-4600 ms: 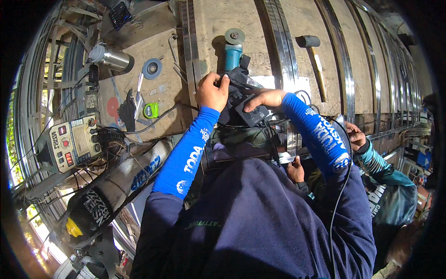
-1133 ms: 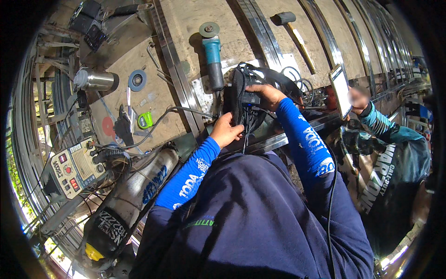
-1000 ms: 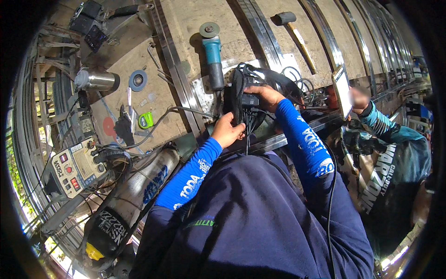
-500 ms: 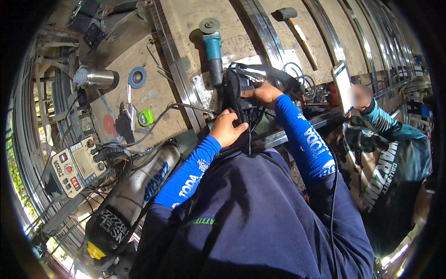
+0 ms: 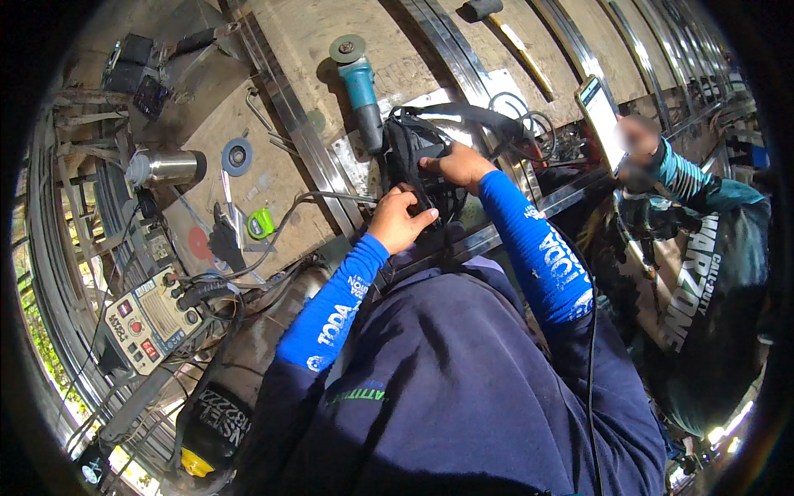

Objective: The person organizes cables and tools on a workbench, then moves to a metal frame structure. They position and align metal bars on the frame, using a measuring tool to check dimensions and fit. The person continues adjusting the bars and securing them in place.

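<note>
- Basically both hands are on one item: left hand (image 5: pixel 399 223) has thumb and bent fingers closed on a padded black fabric strap (image 5: pixel 404 157), at its lower end.
- Right hand (image 5: pixel 465 167) is clamped on the small dark box-shaped device (image 5: pixel 431 152) among the straps — thumb on top, remaining fingers mostly hidden.
- Strap and device sit ahead of the torso at the bench's near edge; a wide black band (image 5: pixel 471 112) trails off right.
- Just beyond the strap: teal-and-black angle grinder (image 5: pixel 359 89), disc end pointing away. Can't tell if they touch.
- Shiny square metal tubes (image 5: pixel 308 136) cross the tan bench top (image 5: pixel 281 33); wooden-handled black mallet (image 5: pixel 519 51) lies between two, upper right.
- Left side: lime-green tape measure (image 5: pixel 260 223), round blue-grey abrasive disc (image 5: pixel 237 156), brushed-steel flask (image 5: pixel 172 167).
- Lower left: beige-faced welding machine (image 5: pixel 150 321) — cables plugged in.
- Right: co-worker's hand (image 5: pixel 638 145), partly blurred, holds a white-screened phone (image 5: pixel 602 124) upright.
</note>
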